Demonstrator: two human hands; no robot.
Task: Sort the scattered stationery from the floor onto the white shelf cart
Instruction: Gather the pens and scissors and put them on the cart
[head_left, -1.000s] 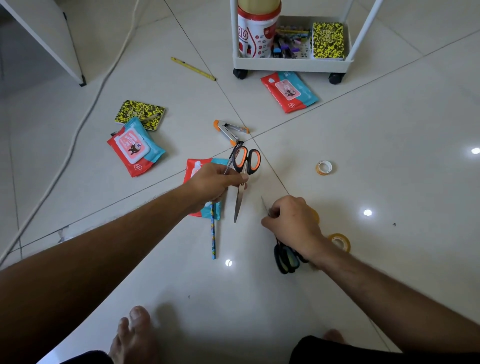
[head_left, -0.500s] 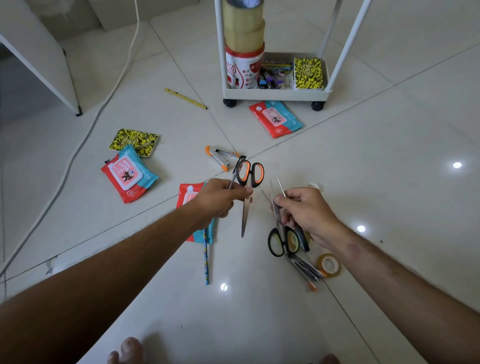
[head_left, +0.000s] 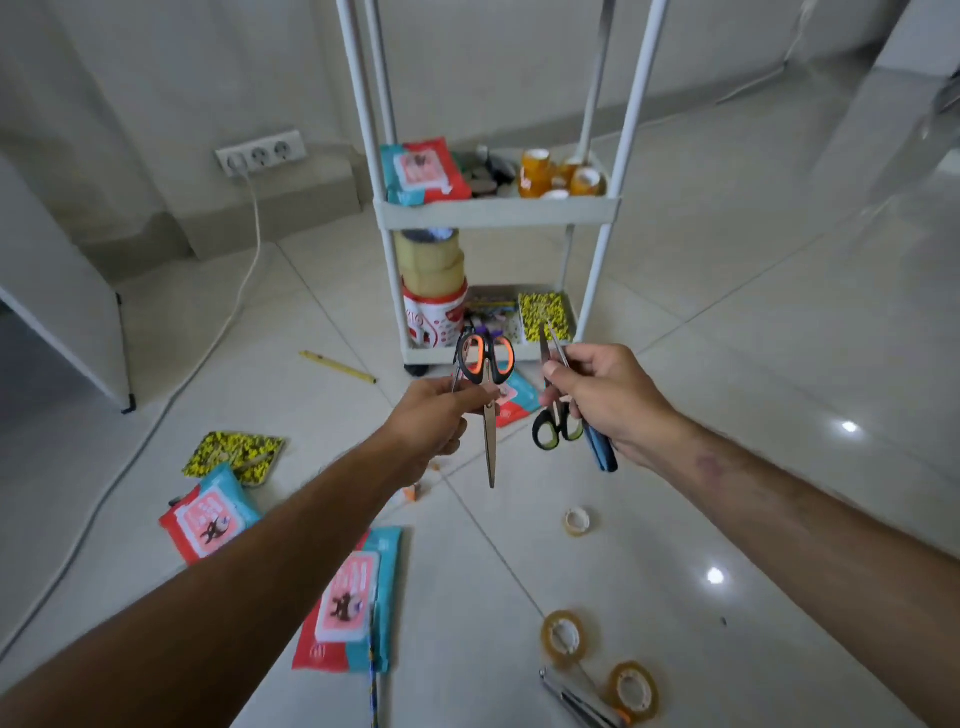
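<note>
My left hand (head_left: 436, 415) grips orange-handled scissors (head_left: 487, 364), handles up and blades hanging down, in the air before the white shelf cart (head_left: 498, 212). My right hand (head_left: 608, 400) holds black-and-green scissors (head_left: 553, 431), blades up, together with a blue-handled tool (head_left: 602, 452). On the floor lie wet-wipe packs (head_left: 350, 597), (head_left: 208, 519), a yellow patterned notebook (head_left: 236, 454), a yellow pencil (head_left: 337, 367), tape rolls (head_left: 563, 635), (head_left: 632, 691), (head_left: 577, 521) and a stapler (head_left: 576, 701).
The cart's middle shelf carries a wipe pack (head_left: 423, 171) and tape rolls (head_left: 563, 179); the bottom shelf has large tape rolls (head_left: 431, 265), a canister and a notebook. A white cable (head_left: 228, 317) runs from a wall socket (head_left: 260, 153). A white furniture panel (head_left: 67, 312) stands left.
Both hands have lifted their scissors off the floor and carried them up toward the cart. The view has tilted upward, showing the cart's middle shelf.
</note>
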